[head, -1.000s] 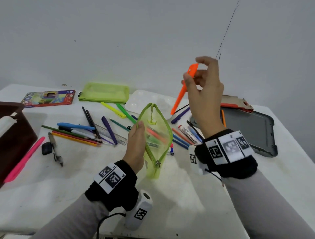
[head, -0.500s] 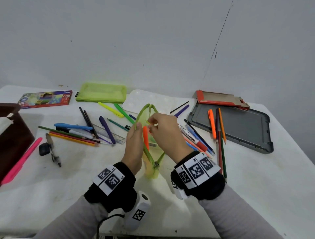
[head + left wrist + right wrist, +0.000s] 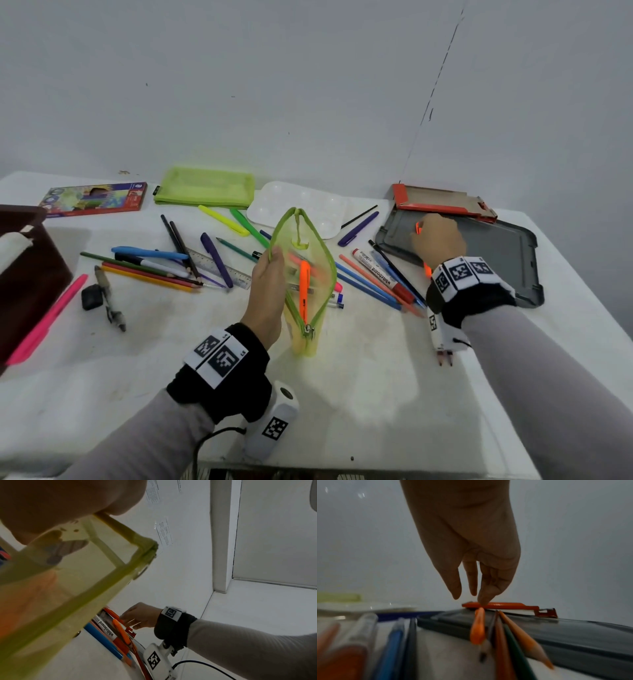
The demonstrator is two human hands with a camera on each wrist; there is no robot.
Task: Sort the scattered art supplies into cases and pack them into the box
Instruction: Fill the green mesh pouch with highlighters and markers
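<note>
My left hand (image 3: 274,260) pinches one rim of a green mesh pouch (image 3: 310,253) and holds it upright and unzipped on the table. An orange highlighter (image 3: 303,291) stands inside it. In the left wrist view the pouch (image 3: 68,588) fills the left side under my palm. My right hand (image 3: 436,240) is over the grey tray (image 3: 496,246) at the right. Its fingers (image 3: 488,592) point straight down, and one fingertip touches the far end of an orange pen (image 3: 477,627) that lies on the tray's edge beside coloured pencils (image 3: 518,635).
Pens, pencils and a ruler (image 3: 219,267) lie scattered left of the pouch. A whiteboard marker (image 3: 376,274) and blue pens lie to its right. Behind are a second green pouch (image 3: 205,186), a white palette (image 3: 274,209), a pencil box (image 3: 92,198) and an orange carton (image 3: 442,202). A dark box (image 3: 27,274) stands far left.
My right hand lowered the orange highlighter into the pouch, let it go, and moved right to the tray. My left hand has kept its hold on the pouch.
</note>
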